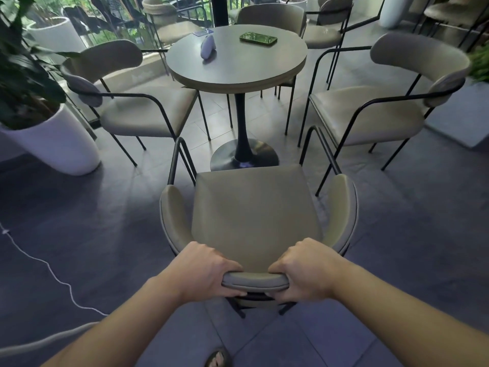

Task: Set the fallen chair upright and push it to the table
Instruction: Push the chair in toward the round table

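Note:
A beige cushioned chair (pixel 254 215) with thin black metal legs stands upright right in front of me, its seat facing the round grey table (pixel 238 72). My left hand (pixel 203 271) and my right hand (pixel 304 270) both grip the curved top of its backrest, one on each side. The seat's front edge sits just short of the table's black pedestal base (pixel 244 154); the front armrest loops rise on both sides of the base.
Matching chairs stand left (pixel 127 112), right (pixel 370 112) and behind the table. A phone (pixel 258 38) and a pale rounded object (pixel 208 46) lie on the tabletop. A white planter (pixel 53 144) stands at left. A white cable (pixel 47 266) trails over the floor tiles.

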Motion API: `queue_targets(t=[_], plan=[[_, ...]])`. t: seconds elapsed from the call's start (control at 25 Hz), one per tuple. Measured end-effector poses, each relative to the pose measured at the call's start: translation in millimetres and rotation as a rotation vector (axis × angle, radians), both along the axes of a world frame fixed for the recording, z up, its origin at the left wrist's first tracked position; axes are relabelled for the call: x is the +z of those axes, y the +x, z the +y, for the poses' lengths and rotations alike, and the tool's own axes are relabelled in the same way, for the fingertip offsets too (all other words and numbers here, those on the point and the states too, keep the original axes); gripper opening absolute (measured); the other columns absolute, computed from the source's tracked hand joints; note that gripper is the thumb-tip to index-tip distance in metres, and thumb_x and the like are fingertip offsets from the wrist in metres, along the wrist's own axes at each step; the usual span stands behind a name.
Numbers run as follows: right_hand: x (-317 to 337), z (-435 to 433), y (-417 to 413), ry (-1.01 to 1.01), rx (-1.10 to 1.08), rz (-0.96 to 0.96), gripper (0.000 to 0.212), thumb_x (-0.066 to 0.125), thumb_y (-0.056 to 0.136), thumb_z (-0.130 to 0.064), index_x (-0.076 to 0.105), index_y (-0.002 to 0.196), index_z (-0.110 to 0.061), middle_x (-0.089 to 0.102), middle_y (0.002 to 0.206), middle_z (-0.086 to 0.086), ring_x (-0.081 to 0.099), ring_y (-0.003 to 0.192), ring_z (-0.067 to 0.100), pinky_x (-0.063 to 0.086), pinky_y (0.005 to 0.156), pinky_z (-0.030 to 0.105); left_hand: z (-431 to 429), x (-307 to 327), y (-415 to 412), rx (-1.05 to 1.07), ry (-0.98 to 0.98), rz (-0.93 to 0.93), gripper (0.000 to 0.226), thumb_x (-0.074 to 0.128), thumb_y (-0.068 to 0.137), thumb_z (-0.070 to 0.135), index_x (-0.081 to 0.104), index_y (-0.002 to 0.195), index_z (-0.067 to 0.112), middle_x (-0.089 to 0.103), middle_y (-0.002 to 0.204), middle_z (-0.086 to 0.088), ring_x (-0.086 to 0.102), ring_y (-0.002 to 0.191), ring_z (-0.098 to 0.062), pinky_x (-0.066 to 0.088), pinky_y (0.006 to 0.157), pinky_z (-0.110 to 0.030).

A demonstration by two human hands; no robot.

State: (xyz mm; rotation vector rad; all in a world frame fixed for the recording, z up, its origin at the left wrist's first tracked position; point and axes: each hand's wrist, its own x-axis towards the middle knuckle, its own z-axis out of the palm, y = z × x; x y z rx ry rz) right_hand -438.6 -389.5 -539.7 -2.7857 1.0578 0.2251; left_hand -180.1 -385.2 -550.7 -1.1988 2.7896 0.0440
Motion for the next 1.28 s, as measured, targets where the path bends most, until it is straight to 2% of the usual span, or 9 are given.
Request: queue_targets(t=[0.2,0.44,0.76,1.28], plan=[[-1,-32,4,0.001,-0.027,-0.005,0.044,0.043,0.080,-0.066,0.059,0.077,-0.025,0.070,0.074,-0.002,0.063,0.069,0.028,0.051,0.064,0.035,-34,1,3,0.002,-0.014,0.013,0.061,0.027,0.079,0.085,0.060,0.107,0.040,0.076,0.092,0.010,0.071,0.083,-0.019,0.052,0.060,-0.033],[-3,-77,10,-0.028,-0.057,-0.011,0.046,0.040,0.078,-0.067,0.060,0.077,-0.025,0.069,0.071,-0.002,0.062,0.068,0.027,0.051,0.063,0.034,-83,2,8,-0.012,-0.041,0.033,0.055,0.032,0.081,0.084,0.063,0.101,0.043,0.075,0.082,0.011,0.069,0.072,-0.018,0.050,0.052,-0.031],[-6,-129,18,-0.041,-0.054,-0.024,0.046,0.040,0.079,-0.067,0.061,0.079,-0.026,0.068,0.071,-0.004,0.061,0.067,0.025,0.049,0.062,0.032,-136,0,18,-0.014,-0.045,0.020,0.058,0.028,0.081,0.084,0.062,0.103,0.042,0.075,0.087,0.013,0.069,0.076,-0.016,0.050,0.056,-0.031],[-6,-145,21,-0.012,-0.069,-0.018,0.045,0.039,0.079,-0.068,0.059,0.078,-0.028,0.067,0.072,-0.005,0.061,0.067,0.023,0.049,0.060,0.033,-155,-4,20,-0.029,-0.015,0.046,0.056,0.031,0.081,0.083,0.063,0.104,0.044,0.075,0.087,0.015,0.070,0.077,-0.014,0.049,0.055,-0.030]])
